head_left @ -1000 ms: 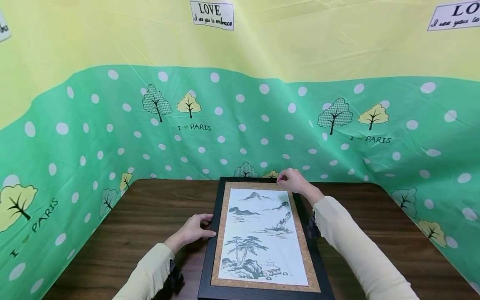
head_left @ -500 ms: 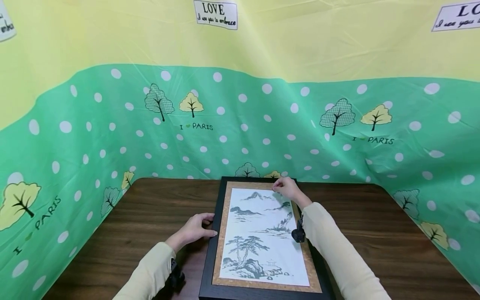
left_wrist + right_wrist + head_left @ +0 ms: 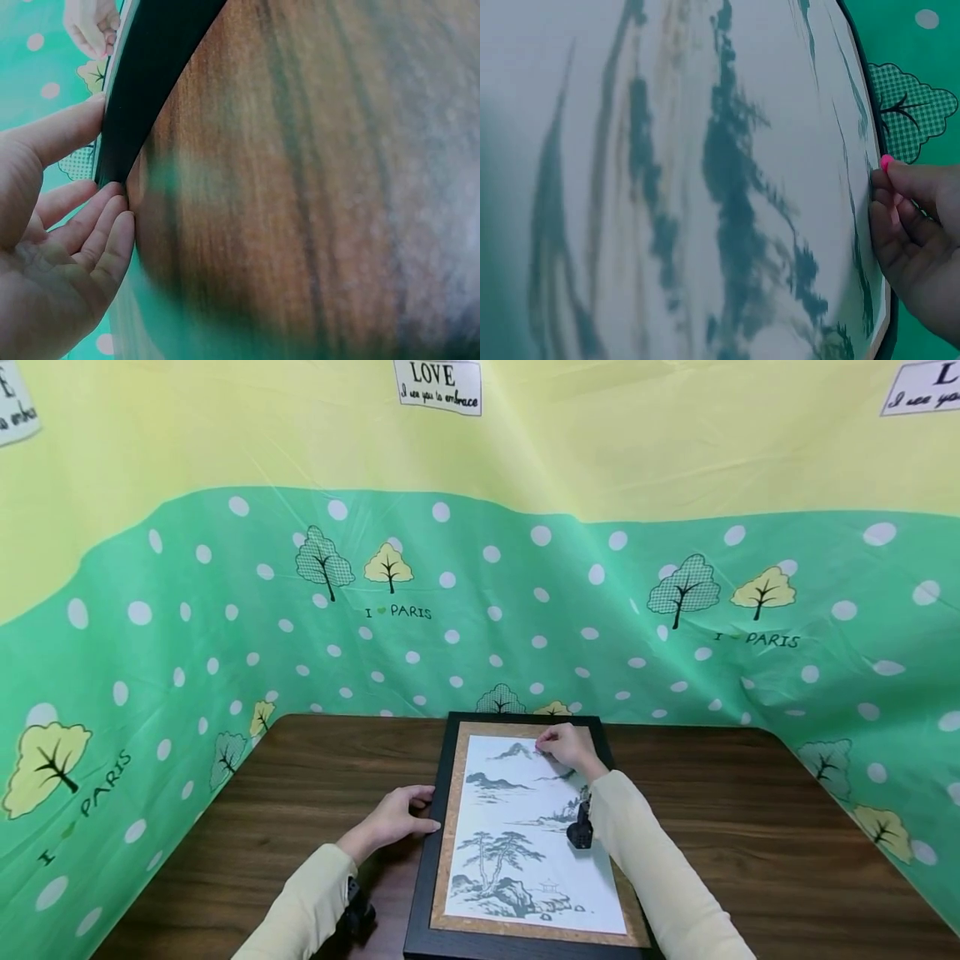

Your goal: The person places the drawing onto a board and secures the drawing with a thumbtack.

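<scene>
A cork board in a black frame lies on the table, bearing a white sheet with a grey-green landscape print. My right hand is over the sheet's upper part, pinching a small pink push pin between thumb and fingers; its tip is hidden. My left hand touches the frame's left side. In the left wrist view the thumb and relaxed fingertips rest against the frame's edge, not curled round it.
The dark wooden table extends on both sides of the frame. A green and yellow printed cloth hangs behind and beside it. Dark wrist cameras are on both sleeves.
My right hand has moved left and toward me, from the frame's top right edge to over the sheet's upper part. The left hand stays at the frame's side. The head view shifts slightly.
</scene>
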A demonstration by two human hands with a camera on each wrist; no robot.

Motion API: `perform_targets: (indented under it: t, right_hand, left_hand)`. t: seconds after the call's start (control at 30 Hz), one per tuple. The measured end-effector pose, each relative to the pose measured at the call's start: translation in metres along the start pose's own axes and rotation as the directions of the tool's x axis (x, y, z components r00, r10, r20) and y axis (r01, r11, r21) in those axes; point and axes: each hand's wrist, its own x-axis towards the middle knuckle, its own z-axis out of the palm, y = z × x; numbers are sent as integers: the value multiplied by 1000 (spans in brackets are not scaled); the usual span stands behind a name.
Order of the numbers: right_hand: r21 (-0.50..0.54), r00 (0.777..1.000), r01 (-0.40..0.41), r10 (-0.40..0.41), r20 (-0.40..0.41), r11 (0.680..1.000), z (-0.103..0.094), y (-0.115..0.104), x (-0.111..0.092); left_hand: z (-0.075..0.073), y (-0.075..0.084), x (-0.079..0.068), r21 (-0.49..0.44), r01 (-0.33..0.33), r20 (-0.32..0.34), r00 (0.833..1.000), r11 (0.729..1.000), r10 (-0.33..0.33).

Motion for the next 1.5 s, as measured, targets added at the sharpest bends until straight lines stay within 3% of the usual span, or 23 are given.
perform_targets:
  t: [0.43,0.7,0.93,1.13,1.33,1.5]
  right_hand:
    - [-31,987,-156,155,-30,987,2,-8,10]
    - [46,977,-193,196,-79,980,5,-8,9]
    - [1,964,-229,227,-135,973,9,-7,11]
    - [-34,963,-223,215,-161,974,9,-4,14]
    - [31,979,-183,185,-85,983,4,-4,10]
    - [-73,995,-96,94,-20,993,-8,-10,1]
  left_hand:
    - [0,0,1,7,-16,7,1000,1000,16]
    - [-1,-1,1,-1,-20,-4,1000,1000,20]
    - [-1,0,-1,-10,-7,-3,1000,1000,7]
    - [0,-1,1,-22,-27,-8,1000,999,26]
    - [0,-1,1,-19,-27,-10,1000,999,27]
    - [0,-2,1,-17,-31,-6,1000,999,30]
